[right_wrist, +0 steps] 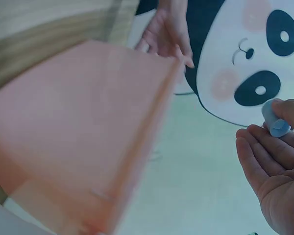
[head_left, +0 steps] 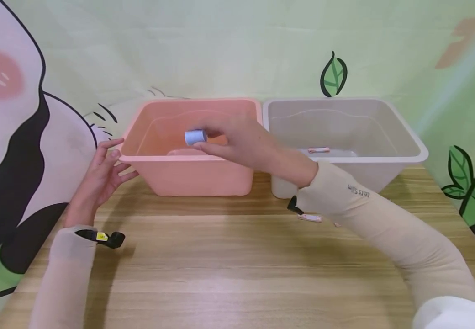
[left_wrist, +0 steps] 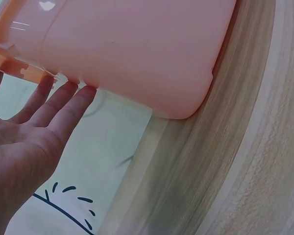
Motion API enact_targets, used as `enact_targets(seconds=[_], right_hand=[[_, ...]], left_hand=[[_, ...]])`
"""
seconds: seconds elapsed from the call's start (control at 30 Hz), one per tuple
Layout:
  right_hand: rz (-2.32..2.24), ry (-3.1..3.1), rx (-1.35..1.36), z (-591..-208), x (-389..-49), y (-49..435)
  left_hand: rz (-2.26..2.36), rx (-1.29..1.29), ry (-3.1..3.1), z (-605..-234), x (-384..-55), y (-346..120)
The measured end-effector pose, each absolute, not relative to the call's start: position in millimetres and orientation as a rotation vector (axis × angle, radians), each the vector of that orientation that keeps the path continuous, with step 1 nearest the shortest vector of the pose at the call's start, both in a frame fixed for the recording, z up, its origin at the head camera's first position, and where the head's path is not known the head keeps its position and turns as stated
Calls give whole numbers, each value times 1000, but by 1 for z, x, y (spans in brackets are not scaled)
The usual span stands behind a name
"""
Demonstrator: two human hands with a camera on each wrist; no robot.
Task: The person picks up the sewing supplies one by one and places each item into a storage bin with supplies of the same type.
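Note:
My right hand (head_left: 245, 139) pinches a small light-blue cylinder (head_left: 195, 137) between thumb and fingers, over the mouth of the pink bin (head_left: 204, 176). In the right wrist view the same light-blue cylinder (right_wrist: 276, 119) shows a round end below the thumb; its exact kind I cannot tell. My left hand (head_left: 105, 176) is at the bin's left end, with its fingers extended. In the left wrist view the fingertips of that left hand (left_wrist: 32, 132) touch the pink wall (left_wrist: 137, 54) near the rim.
A grey bin (head_left: 402, 159) stands right beside the pink one, with a small pink-and-white packet (head_left: 319, 150) inside. Another small packet (head_left: 310, 218) lies on the wooden table (head_left: 204, 274) by my right sleeve. A panda-print backdrop (head_left: 221, 50) rises behind the bins.

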State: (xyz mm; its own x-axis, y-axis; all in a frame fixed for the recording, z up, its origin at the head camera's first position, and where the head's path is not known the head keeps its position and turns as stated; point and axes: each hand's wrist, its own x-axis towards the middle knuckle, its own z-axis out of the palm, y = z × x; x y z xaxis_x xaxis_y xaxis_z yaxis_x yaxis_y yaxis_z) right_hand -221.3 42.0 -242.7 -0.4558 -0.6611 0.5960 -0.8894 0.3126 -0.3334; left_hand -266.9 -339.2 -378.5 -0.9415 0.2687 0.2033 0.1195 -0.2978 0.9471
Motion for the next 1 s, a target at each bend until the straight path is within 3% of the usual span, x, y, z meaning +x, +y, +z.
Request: enact_targets(seconds=[0.57,1.0], right_hand=[[799,-2497,1171,-187,-269,46],[795,-2648,1050,-178,-309,31]], left_hand=[[2392,474,1857,-377,-262,-342],[2386,450,1866,-376,-259,-343]])
